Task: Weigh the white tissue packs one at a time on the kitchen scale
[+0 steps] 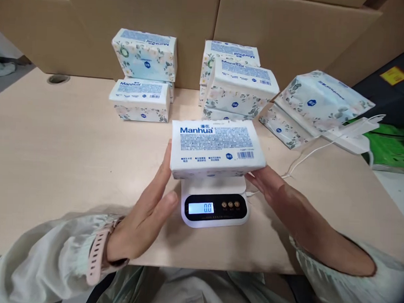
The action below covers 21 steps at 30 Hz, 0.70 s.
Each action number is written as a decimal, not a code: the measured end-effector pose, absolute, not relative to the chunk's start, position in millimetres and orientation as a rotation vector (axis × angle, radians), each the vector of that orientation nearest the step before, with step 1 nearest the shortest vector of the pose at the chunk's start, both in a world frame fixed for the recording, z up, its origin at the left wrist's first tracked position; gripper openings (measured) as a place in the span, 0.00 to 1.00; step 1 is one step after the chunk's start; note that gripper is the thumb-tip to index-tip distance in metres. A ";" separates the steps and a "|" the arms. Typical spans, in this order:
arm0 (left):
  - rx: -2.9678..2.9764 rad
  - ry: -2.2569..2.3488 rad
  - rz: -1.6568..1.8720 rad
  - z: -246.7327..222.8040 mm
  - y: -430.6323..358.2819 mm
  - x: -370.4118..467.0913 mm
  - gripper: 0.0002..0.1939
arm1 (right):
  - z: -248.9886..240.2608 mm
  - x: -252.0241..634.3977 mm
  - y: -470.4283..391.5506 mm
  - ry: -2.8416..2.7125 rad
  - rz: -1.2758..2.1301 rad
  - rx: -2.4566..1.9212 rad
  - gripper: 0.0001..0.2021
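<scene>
A white pack of tissues (218,145) marked Manhua is held between my two hands over a small white digital scale (188,220). My left hand (145,216) has its fingers along the pack's left side, the thumb apart from it. At the lower right corner, my right hand (275,190) supports the pack, its fingertips partly hidden underneath. The scale's lit display (201,208) reads 0.0. Most of the weighing plate is hidden by the pack, which appears raised above it.
More tissue packs stand at the back left (140,99), the back middle (241,88) and, tilted, at the right (324,101). A white power strip (350,135) lies by the right packs, with a cable (302,158) running toward the scale. Cardboard boxes (167,34) line the table's rear.
</scene>
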<state>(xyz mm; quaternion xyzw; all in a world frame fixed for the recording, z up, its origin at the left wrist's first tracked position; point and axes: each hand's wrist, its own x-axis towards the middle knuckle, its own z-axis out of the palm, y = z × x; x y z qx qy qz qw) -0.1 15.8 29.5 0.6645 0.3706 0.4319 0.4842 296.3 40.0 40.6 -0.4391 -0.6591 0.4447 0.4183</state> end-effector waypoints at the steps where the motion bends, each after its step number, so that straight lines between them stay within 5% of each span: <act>1: 1.617 0.900 1.032 23.5 15.9 0.1 0.37 | 32.8 298.6 37.7 -1.649 1.174 -1.097 0.29; 4: 1.597 0.895 1.021 9.3 20.6 -0.3 0.38 | 16.6 303.0 35.1 -1.637 1.293 -1.087 0.29; 11: 1.453 0.907 1.275 -9.2 33.1 -8.7 0.28 | -11.3 308.8 39.7 -1.329 0.665 -1.091 0.22; 21: 1.470 0.900 1.300 2.6 28.3 -6.0 0.29 | -16.6 302.7 29.0 -1.295 0.786 -1.060 0.25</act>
